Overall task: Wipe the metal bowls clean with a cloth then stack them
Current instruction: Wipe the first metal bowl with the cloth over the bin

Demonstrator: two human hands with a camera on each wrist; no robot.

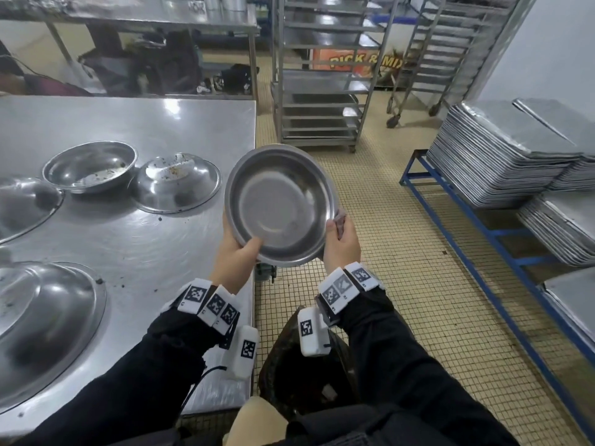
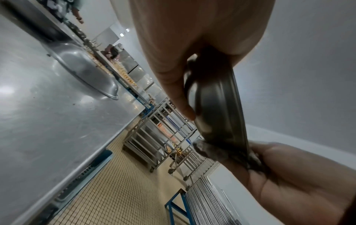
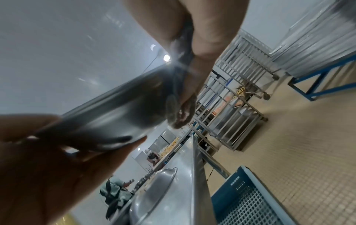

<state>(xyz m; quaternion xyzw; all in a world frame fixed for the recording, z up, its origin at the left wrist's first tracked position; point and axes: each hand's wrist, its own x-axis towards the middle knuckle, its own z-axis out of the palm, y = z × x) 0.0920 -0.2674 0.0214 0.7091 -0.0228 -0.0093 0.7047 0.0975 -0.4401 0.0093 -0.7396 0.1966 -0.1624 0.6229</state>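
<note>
A round, shallow steel bowl (image 1: 279,206) is held tilted in the air just off the table edge, gripped at its near rim by the left hand (image 1: 236,252). A grey cloth (image 1: 339,220) is pinched against the right rim by the right hand (image 1: 342,241). Wiping seems underway; stacking comes next, though the soiled steel bowls (image 1: 90,170) beyond on the steel table (image 1: 145,246) are not yet wiped.
</note>
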